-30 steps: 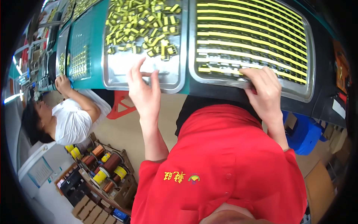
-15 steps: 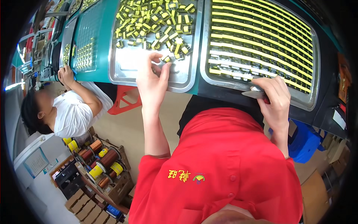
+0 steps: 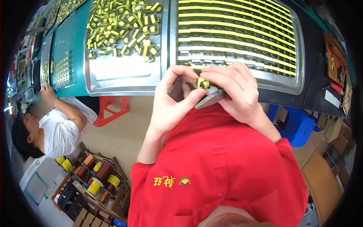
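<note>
At the far left of the two trays, loose parts lie heaped in the left tray (image 3: pixel 121 72), some turned on their sides, so a sleeve or wrist brushing it could scatter them. Near the gap between the trays, the left hand (image 3: pixel 172 100) has its thumb and forefinger nearly closed on one yellow-and-black part (image 3: pixel 202 83), held up before the person; such a small pinch could let it twist or drop if the fingertips slide. Just right of that, the right hand (image 3: pixel 238 90) meets the part with its fingertips while its palm keeps a grey blade (image 3: pixel 210 99), whose point slants toward the left thumb; a slip there might nick skin or scratch the part. Farther right, the tight rows (image 3: pixel 238 34) in the right tray (image 3: pixel 293 90) could be knocked askew should a knuckle dip onto the nearest line. Compared with half a second ago, the left hand has left the left tray and brought the part rightward, the right hand has come across to join it, and the blade now lies close against the part; the rows look unchanged.
</note>
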The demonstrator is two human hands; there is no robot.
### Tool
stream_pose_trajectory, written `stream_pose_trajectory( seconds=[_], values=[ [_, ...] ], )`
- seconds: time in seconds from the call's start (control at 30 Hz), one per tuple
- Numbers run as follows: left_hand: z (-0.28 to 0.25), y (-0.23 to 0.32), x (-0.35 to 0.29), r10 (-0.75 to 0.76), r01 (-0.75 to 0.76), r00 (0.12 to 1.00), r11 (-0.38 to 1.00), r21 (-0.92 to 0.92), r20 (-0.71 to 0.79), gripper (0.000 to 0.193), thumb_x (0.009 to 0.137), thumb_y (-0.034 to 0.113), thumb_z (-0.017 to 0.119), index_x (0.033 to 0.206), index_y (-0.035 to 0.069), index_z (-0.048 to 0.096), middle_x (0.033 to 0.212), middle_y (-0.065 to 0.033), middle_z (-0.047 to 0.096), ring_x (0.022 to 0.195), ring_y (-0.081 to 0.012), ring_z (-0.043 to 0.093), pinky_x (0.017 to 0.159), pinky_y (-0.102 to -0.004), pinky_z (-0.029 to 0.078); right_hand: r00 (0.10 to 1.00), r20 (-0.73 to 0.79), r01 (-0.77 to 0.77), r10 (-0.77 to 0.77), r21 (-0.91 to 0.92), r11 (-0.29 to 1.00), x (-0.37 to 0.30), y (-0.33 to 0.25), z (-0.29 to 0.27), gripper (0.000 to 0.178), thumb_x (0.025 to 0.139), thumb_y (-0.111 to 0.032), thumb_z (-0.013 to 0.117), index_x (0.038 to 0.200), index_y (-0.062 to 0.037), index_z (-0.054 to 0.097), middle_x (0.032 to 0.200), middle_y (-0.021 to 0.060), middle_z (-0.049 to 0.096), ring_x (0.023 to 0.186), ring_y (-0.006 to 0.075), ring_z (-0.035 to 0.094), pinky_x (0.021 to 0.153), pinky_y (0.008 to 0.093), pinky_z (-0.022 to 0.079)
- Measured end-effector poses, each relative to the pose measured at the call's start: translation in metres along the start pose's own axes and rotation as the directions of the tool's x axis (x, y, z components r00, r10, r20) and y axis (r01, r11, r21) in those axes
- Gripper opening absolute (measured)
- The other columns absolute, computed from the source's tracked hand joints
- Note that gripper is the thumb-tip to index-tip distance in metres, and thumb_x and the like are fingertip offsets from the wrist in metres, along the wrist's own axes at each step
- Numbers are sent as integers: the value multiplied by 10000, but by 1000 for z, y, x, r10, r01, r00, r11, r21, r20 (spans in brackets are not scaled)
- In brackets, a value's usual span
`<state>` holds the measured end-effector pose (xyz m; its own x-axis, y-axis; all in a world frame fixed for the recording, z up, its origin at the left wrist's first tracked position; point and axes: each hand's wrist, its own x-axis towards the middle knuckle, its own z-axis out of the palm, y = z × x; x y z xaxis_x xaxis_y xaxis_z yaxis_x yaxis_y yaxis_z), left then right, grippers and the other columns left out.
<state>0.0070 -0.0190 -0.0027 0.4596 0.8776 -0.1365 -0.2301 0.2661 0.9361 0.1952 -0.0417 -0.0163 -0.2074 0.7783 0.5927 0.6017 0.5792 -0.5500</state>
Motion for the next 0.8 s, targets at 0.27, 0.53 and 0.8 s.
stream_pose_trajectory(
  seconds=[0.27,0.53,0.8],
  values=[
    [-16,-17,11,-102,174,985,484,-857,143,551,997,528,346,1258,68,499,1127,-114,559,1022,-264,546,708,-291,430,969,128,-247,213,397,884,-3,-6,-15,440,601,-13,753,1031,-24,660,916,52,687,614,121,438,562,258,367],
    [11,2,9,-86,131,991,667,-733,99,764,955,657,177,1417,80,369,1417,-204,407,1364,-381,327,1111,-515,291,953,194,-293,235,375,880,-1,-8,-5,455,567,94,634,1003,-32,668,900,38,677,653,141,490,567,249,375],
    [17,2,10,-80,109,994,809,-578,75,885,899,728,77,1406,59,355,1391,-158,406,1309,-301,406,1111,-439,304,962,186,-258,201,370,892,1,-8,-4,406,594,80,646,985,-26,663,965,68,698,787,186,567,650,275,417]
  ],
)
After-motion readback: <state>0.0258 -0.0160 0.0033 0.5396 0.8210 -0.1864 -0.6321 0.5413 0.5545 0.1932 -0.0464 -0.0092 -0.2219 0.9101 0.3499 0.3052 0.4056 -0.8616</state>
